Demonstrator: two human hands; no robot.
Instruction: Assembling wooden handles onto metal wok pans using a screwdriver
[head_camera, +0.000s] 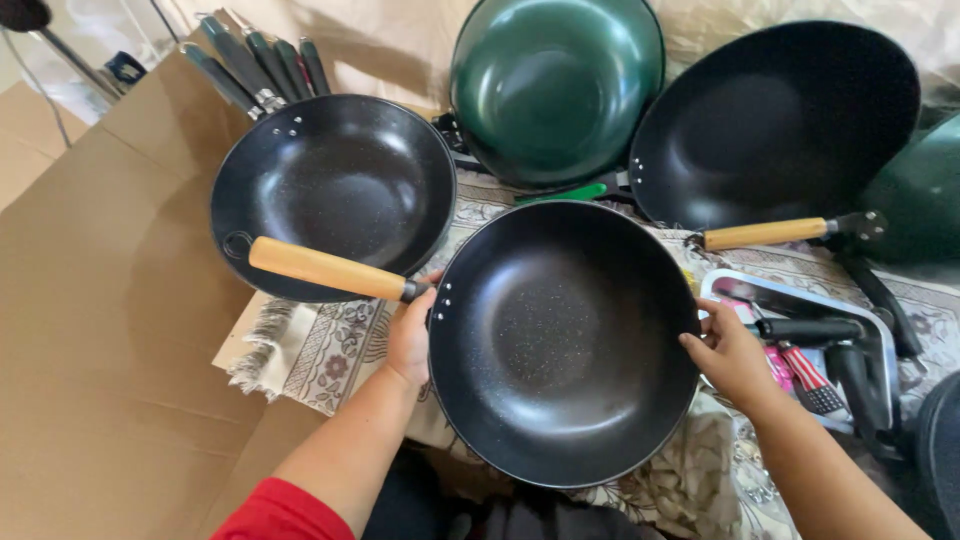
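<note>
Black wok (560, 340), held between both hands, bowl facing up toward the camera. Round, deep, dark non-stick inside with fine pale speckles; soft glare across the floor of the bowl. Two small rivets show on the inner wall just beside the left hand. A wooden handle (325, 268), light tan and straight, runs from those rivets up and away past the left hand, lying over the pan behind it.

Left hand (410, 335): closed around the rim at the root of the handle, thumb on top, fingers tucked under and out of sight.

Right hand (732, 352): fingers curled together over the opposite rim, gripping the edge; palm to the outside.

Beyond the left hand, a second black pan (335, 190) of the same speckled kind sits on brown cardboard (100, 330). Ahead of both hands, a green wok (556, 85). Beyond the right hand, a larger black wok (775, 125) with its own wooden grip. Just outside the right hand, a packaged set of utensils (810, 345). Under the held wok, a patterned fringed cloth (320, 355).
</note>
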